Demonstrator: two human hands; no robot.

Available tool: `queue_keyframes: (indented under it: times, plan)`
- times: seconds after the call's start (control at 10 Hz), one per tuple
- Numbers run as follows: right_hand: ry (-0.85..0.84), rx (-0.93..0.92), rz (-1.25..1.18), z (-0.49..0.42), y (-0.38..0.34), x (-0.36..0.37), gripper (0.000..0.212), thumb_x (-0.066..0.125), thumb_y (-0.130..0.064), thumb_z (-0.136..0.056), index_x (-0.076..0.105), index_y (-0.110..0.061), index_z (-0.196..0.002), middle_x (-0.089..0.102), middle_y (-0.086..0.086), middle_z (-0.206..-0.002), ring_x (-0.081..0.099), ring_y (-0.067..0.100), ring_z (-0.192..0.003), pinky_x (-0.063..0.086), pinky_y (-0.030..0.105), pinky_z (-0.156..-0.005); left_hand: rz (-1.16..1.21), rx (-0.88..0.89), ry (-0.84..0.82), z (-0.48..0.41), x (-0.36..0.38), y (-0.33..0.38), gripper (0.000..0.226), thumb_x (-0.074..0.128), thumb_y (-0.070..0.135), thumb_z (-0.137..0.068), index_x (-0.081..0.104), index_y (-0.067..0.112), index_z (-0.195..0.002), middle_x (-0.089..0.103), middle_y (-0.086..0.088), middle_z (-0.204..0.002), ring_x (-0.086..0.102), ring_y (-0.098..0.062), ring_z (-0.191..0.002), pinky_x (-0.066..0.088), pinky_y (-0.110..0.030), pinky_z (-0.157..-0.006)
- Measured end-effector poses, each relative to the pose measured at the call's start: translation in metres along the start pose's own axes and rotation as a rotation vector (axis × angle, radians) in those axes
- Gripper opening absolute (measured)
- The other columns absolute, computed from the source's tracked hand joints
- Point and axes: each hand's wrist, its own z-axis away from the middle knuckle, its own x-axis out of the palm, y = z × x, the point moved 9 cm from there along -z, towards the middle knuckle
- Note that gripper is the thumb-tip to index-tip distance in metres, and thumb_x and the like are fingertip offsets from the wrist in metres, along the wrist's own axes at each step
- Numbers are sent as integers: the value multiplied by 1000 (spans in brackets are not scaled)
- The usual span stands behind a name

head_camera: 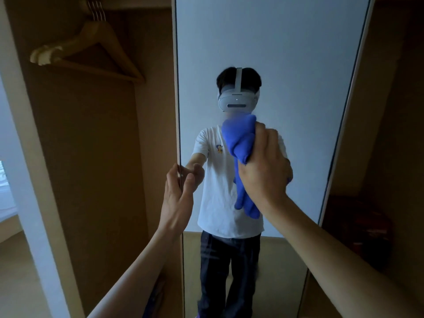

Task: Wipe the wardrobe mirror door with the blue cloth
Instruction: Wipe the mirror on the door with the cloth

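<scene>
The blue cloth [238,143] is bunched up in the right hand [266,166] and is pressed against the mirror door [286,65], near the middle of the glass. The fingers [260,134] of that hand are closed tight round the top lump of the cloth. A long loose end hangs down below the hand. The edge of the door is held by the left hand [177,193]. Its fingers are bent round the back of the edge and the thumb is laid on the front, so the door is likely being steadied.

The cloth looks soft, light and floppy. It can be squashed into any shape and will not be hurt by a hard squeeze. It is best held as a fat wad in the middle, so that a wide part is rubbed on the glass. The hanging end may flap about and could be tucked in. The glass is hard and smooth and could break, so it should be pushed on gently. Wooden hangers [91,49] are hung inside the open wardrobe on the left.
</scene>
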Motion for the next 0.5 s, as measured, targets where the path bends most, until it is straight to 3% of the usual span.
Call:
queue_keyframes:
  times: [0.1, 0.2, 0.3, 0.4, 0.5]
  plan:
    - [-34, -60, -5, 4, -30, 19, 59, 65, -15, -85, 41, -12, -139, 49, 9, -132, 55, 34, -110, 47, 44, -81, 31, -15, -33, -2, 2, -8, 45, 33, 56, -103, 32, 40, -145, 46, 10, -142, 47, -13, -129, 39, -38, -101]
    - [-72, -76, 37, 7, -54, 40, 52, 47, -21, -97, 36, -6, -146, 48, 14, -134, 53, 32, -115, 47, 41, -86, 37, -48, -53, 0, -1, -8, 62, 26, 66, -95, 31, 39, -150, 46, 9, -149, 46, -13, -135, 39, -42, -110]
    - [-16, -114, 146, 11, -78, 49, 46, 45, -24, -100, 49, -3, -140, 60, 12, -117, 64, 23, -98, 52, 28, -73, 75, -39, -40, 1, -2, -7, 60, 23, 65, -97, 35, 38, -149, 53, 4, -147, 54, -15, -132, 41, -48, -113]
    - [53, -103, 100, 18, -98, 54, 44, 69, -23, -84, 61, -7, -124, 62, 5, -96, 63, 18, -75, 44, 25, -50, 126, -71, -28, 1, -5, -9, 38, 20, 59, -106, 49, 51, -128, 65, 0, -125, 63, -21, -117, 47, -55, -106]
    - [34, -111, 76, 20, -104, 61, 48, 75, -23, -80, 60, -9, -124, 61, 4, -95, 62, 17, -72, 44, 26, -46, 147, -103, -27, 2, -6, -11, 35, 18, 60, -105, 51, 69, -101, 67, 1, -117, 64, -22, -114, 49, -54, -103]
